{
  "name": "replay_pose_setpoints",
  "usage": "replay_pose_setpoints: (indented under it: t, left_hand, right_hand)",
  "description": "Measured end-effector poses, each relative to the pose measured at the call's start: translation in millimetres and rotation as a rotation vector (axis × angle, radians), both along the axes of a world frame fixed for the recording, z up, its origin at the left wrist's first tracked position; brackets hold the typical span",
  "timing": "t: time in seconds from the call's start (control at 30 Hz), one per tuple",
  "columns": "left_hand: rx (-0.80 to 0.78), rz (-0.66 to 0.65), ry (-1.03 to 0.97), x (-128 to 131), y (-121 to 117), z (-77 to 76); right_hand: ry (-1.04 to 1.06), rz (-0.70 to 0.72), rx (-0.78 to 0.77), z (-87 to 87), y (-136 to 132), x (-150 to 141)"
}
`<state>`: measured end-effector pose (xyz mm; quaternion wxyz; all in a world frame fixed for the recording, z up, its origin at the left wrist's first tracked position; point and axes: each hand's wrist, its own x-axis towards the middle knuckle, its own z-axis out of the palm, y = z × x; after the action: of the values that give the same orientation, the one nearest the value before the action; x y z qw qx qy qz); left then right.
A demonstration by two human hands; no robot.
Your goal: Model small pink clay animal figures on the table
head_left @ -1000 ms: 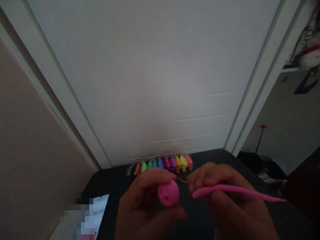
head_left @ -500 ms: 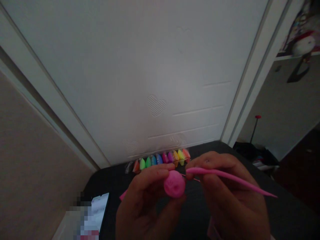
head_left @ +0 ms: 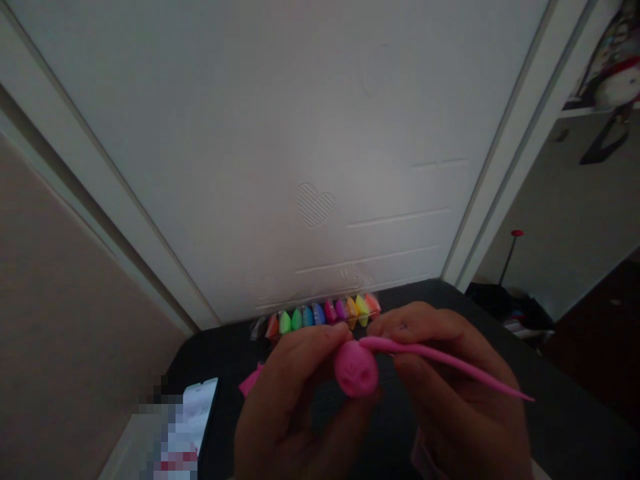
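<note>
Between the thumb and fingers of my left hand [head_left: 290,400] is a small pink clay ball [head_left: 356,370] with dents pressed into its front. My right hand [head_left: 460,387] pinches a long pink clay strip [head_left: 450,357] that tapers to a thin point at the right. The strip's thick end meets the upper edge of the ball. A sliver of something thin shows under the strip by my right fingertips, too small to name. Behind my left hand lies a pink piece [head_left: 251,380], partly hidden by it.
A row of colored clay packs [head_left: 320,315] in clear wrap lies along the back of the dark table [head_left: 220,353]. At the left lies a phone [head_left: 200,413], partly pixelated. A white panel [head_left: 280,133] with embossed hearts rises behind. Shelves with a plush toy [head_left: 617,87] stand right.
My right hand has moved left, bringing the strip's thick end against the ball. The ball has shifted slightly right. The thin stick between the hands is now mostly hidden.
</note>
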<state>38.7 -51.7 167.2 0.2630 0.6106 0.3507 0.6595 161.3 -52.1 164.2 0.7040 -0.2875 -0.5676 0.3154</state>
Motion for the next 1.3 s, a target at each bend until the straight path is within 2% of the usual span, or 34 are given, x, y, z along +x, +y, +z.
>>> replay_pose_setpoints:
  t: [0.13, 0.33, 0.67, 0.97, 1.3]
  left_hand:
    - [0.011, 0.005, 0.1, -7, 1, 3.5]
    - [0.015, -0.066, 0.163, -11, 3, 7.9]
    - [0.08, -0.131, 0.219, -16, 5, 8.9]
    - [0.089, -0.135, 0.277, -18, 6, 11.7]
    - [0.103, -0.256, 0.276, -22, 8, 15.4]
  right_hand:
    - [-0.031, 0.012, 0.002, 1.0, 0, 0]
    - [-0.073, 0.051, 0.01, 1.8, -1, 4]
    - [-0.289, 0.084, -0.001, 7.7, 1, 19]
    - [-0.348, 0.179, 0.022, 10.7, 2, 22]
    - [-0.387, 0.254, 0.03, 9.0, 5, 26]
